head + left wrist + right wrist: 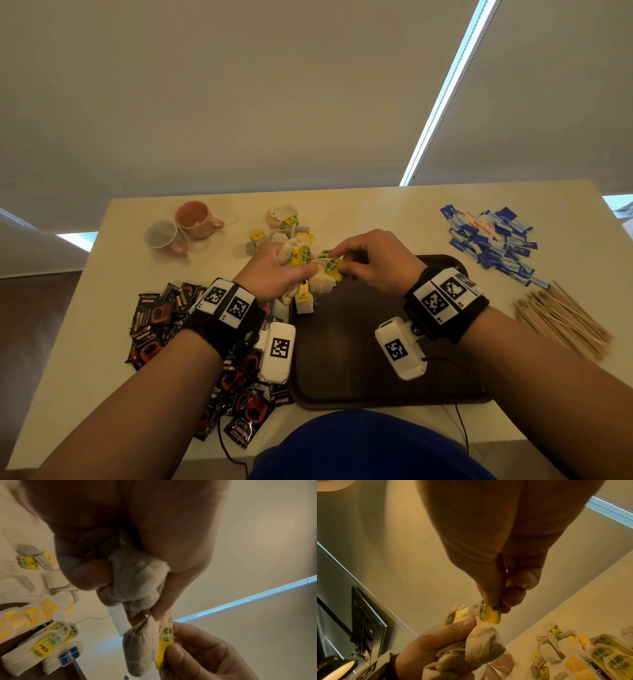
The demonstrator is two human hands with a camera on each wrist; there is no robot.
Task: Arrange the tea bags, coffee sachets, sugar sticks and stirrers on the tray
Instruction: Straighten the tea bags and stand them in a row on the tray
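My left hand (274,270) grips a bunch of tea bags (137,574) above the far left corner of the dark brown tray (359,359). My right hand (370,260) pinches the yellow-green tag (489,614) of one tea bag (139,651) that hangs from the bunch. More tea bags (284,229) lie loose on the table beyond the hands, and several lie in a row on the tray (25,635). Black and red coffee sachets (161,318) are piled left of the tray. Blue sugar sticks (493,240) lie far right, wooden stirrers (561,318) right of the tray.
Two pink cups (185,226) stand at the far left of the white table (376,212). A thin black cable (459,421) runs over the table's near edge by my blue-clad lap. A pale roller blind fills the view behind the table.
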